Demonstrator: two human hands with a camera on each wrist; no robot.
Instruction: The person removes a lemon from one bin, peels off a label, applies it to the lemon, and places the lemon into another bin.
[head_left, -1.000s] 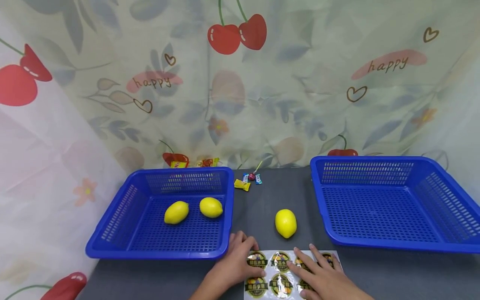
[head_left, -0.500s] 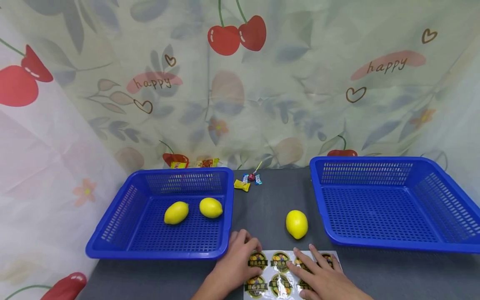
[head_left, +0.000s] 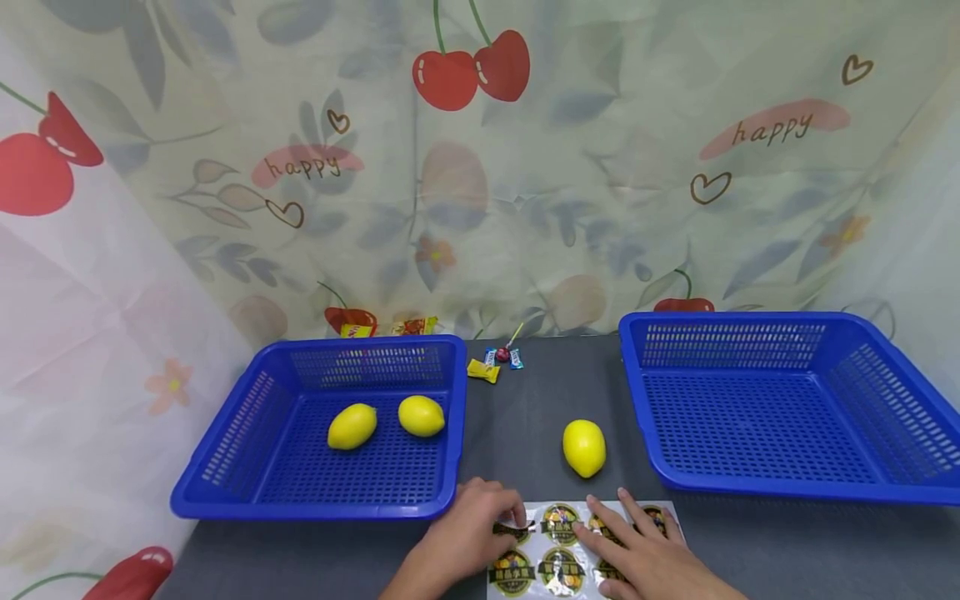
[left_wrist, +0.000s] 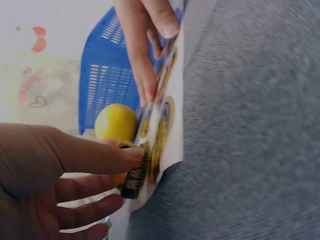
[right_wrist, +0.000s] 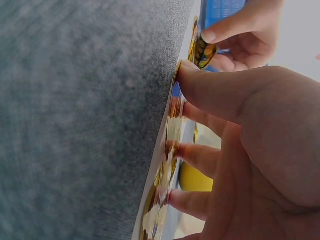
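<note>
A white sheet of round black-and-gold stickers (head_left: 537,546) lies on the dark table at the front. At its upper left corner, my left hand (head_left: 467,527) pinches one sticker (left_wrist: 133,181) between thumb and fingers. That sticker is lifted at an angle from the sheet in the left wrist view; whether it is fully free is hidden. Spread over the sheet's right part, my right hand (head_left: 651,554) presses it down with straight fingertips. A yellow lemon (head_left: 584,448) rests on the table just beyond the sheet, touched by neither hand.
A blue basket (head_left: 315,510) on the left holds two lemons (head_left: 422,416). Another blue basket (head_left: 787,492) stands at the right. Small wrapped candies (head_left: 483,371) and a lollipop (head_left: 503,354) lie at the back, before a patterned cloth (head_left: 600,208).
My left hand has lifted the corner sticker off the sheet's surface. The loose lemon shifted right, then slightly back left. My right hand has stayed in place.
</note>
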